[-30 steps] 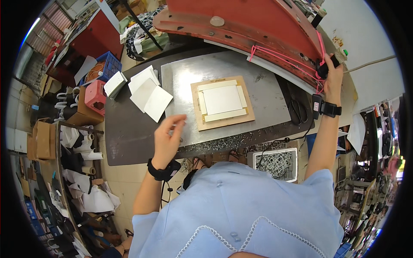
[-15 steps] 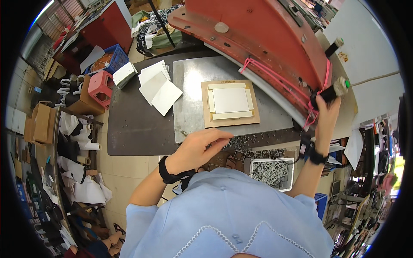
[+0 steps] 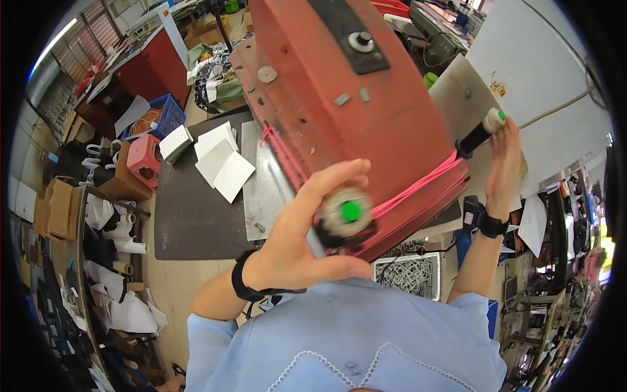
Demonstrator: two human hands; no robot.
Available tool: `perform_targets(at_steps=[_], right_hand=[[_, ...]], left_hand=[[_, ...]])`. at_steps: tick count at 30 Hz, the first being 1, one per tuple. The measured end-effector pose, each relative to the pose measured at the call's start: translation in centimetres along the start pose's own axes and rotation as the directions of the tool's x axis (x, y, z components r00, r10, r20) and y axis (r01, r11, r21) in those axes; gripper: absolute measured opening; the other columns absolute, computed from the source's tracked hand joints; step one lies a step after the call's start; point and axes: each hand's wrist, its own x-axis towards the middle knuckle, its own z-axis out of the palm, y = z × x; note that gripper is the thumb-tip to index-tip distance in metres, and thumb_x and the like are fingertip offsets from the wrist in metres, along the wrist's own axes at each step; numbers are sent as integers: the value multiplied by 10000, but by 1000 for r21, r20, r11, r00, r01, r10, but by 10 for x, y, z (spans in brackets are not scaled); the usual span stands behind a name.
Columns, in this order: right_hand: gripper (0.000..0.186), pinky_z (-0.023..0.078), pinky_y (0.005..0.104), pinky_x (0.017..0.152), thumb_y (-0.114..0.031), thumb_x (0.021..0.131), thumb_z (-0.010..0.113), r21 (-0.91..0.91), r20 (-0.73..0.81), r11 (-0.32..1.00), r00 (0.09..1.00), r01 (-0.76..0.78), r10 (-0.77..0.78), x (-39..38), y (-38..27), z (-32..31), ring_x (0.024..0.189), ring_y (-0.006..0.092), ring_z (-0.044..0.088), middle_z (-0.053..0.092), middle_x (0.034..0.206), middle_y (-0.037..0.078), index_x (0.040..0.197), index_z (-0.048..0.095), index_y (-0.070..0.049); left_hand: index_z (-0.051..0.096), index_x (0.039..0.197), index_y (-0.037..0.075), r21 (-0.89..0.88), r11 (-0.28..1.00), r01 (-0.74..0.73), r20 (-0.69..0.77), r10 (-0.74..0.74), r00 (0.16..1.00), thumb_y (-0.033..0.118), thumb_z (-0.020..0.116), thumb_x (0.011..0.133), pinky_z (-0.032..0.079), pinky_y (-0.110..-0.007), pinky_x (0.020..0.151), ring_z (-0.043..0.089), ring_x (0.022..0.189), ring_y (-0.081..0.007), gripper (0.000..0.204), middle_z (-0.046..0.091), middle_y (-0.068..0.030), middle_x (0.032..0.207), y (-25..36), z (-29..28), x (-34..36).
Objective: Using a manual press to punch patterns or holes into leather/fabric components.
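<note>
- head view: a big red press head (image 3: pixel 353 98), painted metal with a scuffed, chipped face, fills the upper middle and hangs over the bench; a black panel with a round knob sits near its top, and pink cords run along its lower edge.
- the left hand (image 3: pixel 307 242) is wrapped round a round handle (image 3: pixel 346 214) at the press head's near left corner; the handle's end is pale and worn, with a bright green button in the middle. fingers curled shut on it, thumb up along the side.
- the right hand (image 3: pixel 503 157) grips a second handle (image 3: pixel 483 130), a black bar with a pale tip and green cap, at the press head's right corner; fingers closed round it.
- both wrists carry black bands.
- under the press head a dull grey metal plate (image 3: pixel 261 189) lies on a dark mat (image 3: pixel 189 215) covering the bench top.
- flat white sheets (image 3: pixel 222 163) lie fanned near the mat's far left corner, just beside the plate.
- a white wire basket (image 3: pixel 408 271) stands at the bench's near edge.
- left of the bench: a pink plastic stool (image 3: pixel 145 160) and a blue crate (image 3: pixel 160 117).
</note>
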Motion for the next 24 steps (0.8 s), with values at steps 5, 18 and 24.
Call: perform_targets(at_steps=[5, 18, 24], right_hand=[[525, 404, 351, 1034, -384, 1078, 383, 144, 60, 988, 996, 49, -58, -34, -15, 46, 1185, 229, 548, 568, 1297, 168, 1410, 430, 21], [349, 475, 296, 630, -291, 991, 449, 386, 315, 899, 946, -207, 82, -61, -27, 58, 637, 173, 563, 595, 724, 103, 1004, 592, 27], [328, 456, 296, 608, -294, 993, 451, 411, 285, 884, 952, -223, 108, -70, -5, 57, 624, 183, 545, 565, 699, 109, 937, 574, 6]], left_hand=[[478, 1133, 23, -22, 995, 94, -401, -95, 911, 764, 308, 938, 468, -301, 653, 555, 675, -169, 785, 571, -109, 772, 17, -8, -27], [539, 1121, -5, -111, 988, 106, -572, -151, 806, 391, 475, 956, 445, -284, 593, 526, 606, -153, 434, 569, -92, 748, 25, -57, -57], [538, 977, 6, -156, 987, 41, -539, -120, 833, 348, 510, 947, 456, -291, 553, 547, 592, -171, 344, 582, -128, 740, 3, -57, -66]])
